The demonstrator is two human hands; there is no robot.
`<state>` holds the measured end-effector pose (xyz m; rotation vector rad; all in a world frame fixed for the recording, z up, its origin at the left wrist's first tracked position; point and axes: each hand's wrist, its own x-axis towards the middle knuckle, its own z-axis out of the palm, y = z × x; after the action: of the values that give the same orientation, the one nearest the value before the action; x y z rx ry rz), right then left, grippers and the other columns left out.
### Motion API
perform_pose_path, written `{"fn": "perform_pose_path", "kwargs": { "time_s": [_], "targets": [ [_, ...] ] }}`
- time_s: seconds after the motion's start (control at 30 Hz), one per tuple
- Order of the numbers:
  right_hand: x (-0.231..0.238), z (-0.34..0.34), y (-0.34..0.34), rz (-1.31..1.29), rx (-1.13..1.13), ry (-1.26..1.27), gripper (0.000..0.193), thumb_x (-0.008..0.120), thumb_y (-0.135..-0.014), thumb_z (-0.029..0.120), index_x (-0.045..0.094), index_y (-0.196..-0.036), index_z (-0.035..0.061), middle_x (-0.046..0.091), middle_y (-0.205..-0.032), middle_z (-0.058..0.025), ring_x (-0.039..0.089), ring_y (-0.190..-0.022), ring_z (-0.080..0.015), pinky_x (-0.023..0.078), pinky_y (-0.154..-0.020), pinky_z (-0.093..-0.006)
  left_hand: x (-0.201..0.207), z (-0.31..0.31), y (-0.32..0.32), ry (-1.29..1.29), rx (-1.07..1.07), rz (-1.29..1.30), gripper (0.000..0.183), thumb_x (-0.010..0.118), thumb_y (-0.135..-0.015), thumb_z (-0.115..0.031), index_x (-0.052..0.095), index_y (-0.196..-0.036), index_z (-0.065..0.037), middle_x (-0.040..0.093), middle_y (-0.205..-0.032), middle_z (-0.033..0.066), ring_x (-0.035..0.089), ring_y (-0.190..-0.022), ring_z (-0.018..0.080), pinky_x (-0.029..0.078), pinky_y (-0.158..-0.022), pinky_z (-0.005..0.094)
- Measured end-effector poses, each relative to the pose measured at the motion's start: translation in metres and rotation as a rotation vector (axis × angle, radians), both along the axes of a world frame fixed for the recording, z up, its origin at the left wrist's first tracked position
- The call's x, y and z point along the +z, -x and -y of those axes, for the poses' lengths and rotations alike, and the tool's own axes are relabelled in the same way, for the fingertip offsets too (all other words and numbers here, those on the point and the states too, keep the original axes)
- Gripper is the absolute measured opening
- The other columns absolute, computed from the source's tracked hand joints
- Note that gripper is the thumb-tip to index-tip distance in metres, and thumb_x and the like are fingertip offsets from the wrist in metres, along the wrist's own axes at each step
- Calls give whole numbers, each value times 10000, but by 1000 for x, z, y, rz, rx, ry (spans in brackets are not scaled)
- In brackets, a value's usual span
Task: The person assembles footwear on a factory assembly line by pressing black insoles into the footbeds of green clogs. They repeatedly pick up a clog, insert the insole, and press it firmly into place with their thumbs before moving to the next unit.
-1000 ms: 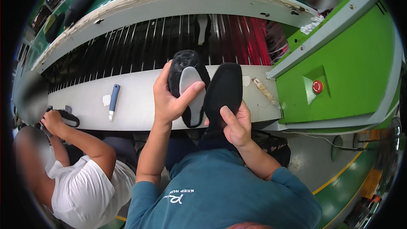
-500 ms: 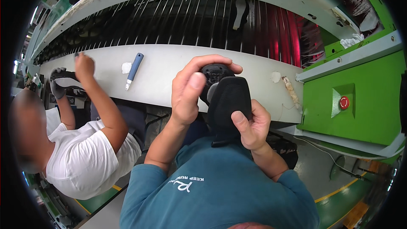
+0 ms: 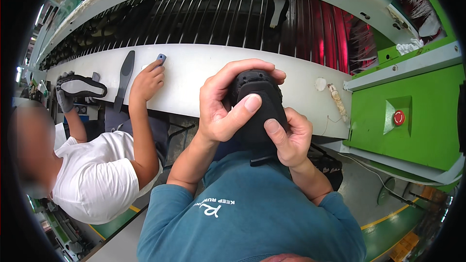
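Note:
In front of my chest I hold a black shoe upper (image 3: 248,75) with a black ribbed sole (image 3: 259,116) lying over it. My left hand (image 3: 216,111) is closed round the far end, its fingers wrapped over the top and its thumb pressed on the sole. My right hand (image 3: 295,140) grips the right side, thumb on the sole and fingers hidden behind. Most of the upper is hidden beneath the sole. The lower end points toward my body.
A white worktop (image 3: 189,80) runs along a roller conveyor (image 3: 218,19) carrying a shoe sole (image 3: 278,9). A wrapped stick-like tool (image 3: 337,102) lies right, near a green machine (image 3: 412,140) with a red button (image 3: 399,117). At left, a co-worker grips a blue handle (image 3: 161,59) beside a dark sole (image 3: 125,75).
My left thumb has moved onto the sole, which now covers more of the upper. The co-worker's hand has moved right onto the blue handle, and a dark sole now lies on the worktop.

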<state>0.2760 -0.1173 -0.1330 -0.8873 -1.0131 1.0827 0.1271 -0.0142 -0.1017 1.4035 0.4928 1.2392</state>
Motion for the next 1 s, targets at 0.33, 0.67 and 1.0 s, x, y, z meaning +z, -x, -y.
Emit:
{"fn": "perform_pose_path", "kwargs": {
  "time_s": [0.33,0.67,1.0],
  "targets": [
    [0,0,-1,22,1,-19,183,779,-1073,130,738,-1005,-35,745,-877,-27,611,-760,-44,478,-664,-230,0,-1,1,-25,-19,16,529,702,-958,-273,679,-1347,84,792,-1186,262,783,-1121,333,628,-1002,455],
    [0,0,0,32,1,-13,174,780,-1067,121,738,-1000,-33,750,-882,-34,618,-760,-49,484,-665,-234,2,2,0,-3,-3,9,568,710,-960,-336,681,-1332,92,791,-1165,272,786,-1109,349,640,-990,474],
    [1,1,-2,55,15,-2,171,778,-1060,110,729,-966,-24,731,-849,-22,600,-741,-48,472,-654,-236,4,5,4,26,-9,4,544,666,-991,-334,696,-1320,98,793,-1160,285,793,-1082,341,648,-980,468]
  ]
}}
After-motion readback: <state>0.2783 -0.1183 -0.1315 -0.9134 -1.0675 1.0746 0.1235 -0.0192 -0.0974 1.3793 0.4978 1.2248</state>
